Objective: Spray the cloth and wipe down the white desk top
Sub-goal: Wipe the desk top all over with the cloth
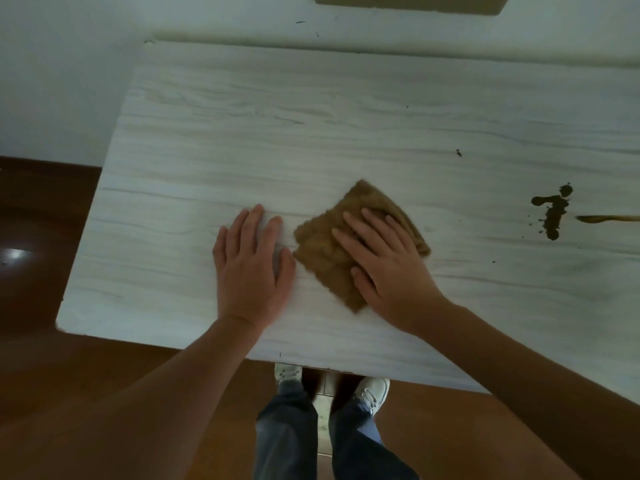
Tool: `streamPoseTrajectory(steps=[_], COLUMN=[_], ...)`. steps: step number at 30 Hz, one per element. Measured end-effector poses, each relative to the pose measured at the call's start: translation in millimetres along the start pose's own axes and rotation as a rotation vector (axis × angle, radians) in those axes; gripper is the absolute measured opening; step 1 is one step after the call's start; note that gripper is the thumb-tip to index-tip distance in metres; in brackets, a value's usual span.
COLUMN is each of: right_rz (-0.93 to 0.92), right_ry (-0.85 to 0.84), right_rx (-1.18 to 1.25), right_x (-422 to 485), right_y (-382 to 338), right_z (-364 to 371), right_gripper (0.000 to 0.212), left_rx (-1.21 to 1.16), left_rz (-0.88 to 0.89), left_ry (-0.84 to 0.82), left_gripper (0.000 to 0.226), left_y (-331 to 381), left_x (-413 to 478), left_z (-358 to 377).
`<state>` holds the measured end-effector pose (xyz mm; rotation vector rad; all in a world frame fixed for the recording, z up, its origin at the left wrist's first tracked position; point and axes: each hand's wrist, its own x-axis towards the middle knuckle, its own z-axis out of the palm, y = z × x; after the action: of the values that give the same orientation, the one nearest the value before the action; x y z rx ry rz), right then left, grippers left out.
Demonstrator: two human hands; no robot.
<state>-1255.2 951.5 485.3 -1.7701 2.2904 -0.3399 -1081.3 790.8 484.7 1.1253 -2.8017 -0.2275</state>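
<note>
A folded brown cloth [325,258] lies near the middle of the white wood-grain desk top [277,133]. My right hand [388,268] presses flat on the cloth with straight fingers, covering its right half. Just left of the cloth, my left hand [252,265] rests flat on the bare desk, its thumb close to the cloth's edge. A dark brown spill [553,211] with small splatters marks the desk at the right. No spray bottle is in view.
A thin brown streak [609,218] runs from the right frame edge toward the spill. Small dark specks [459,153] dot the desk. The desk backs onto a white wall [52,81]. Brown wooden floor [86,393] and my legs and white shoes [372,389] lie below the near edge.
</note>
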Motion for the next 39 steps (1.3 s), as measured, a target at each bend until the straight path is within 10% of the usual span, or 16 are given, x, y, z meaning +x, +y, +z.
streamPoseTrajectory(steps=[5,18,28,39], right_rz=[-0.210,0.576,-0.292,0.522], right_ry=[-0.146,0.219,-0.146,0.155], right_rx=[-0.080,0.032,-0.122,-0.041], right_x=[4.0,121.7,101.3,202.2], right_y=[63.5,58.6,82.0,100.4], right_z=[-27.1,-30.2,-44.5,-48.1], right_gripper=[0.055,0.056,0.054,0.056], left_rx=[-0.008,-0.017,-0.028,-0.034], left_rz=[0.003,0.003,0.009,0.013], left_ry=[0.004,0.011,0.023,0.026], left_gripper=[0.052,0.051,0.050,0.049], left_y=[-0.4,-2.8,-6.1,-6.2], left_x=[-0.1,-0.1,1.6,1.9], left_z=[0.2,3.3,8.4,7.1])
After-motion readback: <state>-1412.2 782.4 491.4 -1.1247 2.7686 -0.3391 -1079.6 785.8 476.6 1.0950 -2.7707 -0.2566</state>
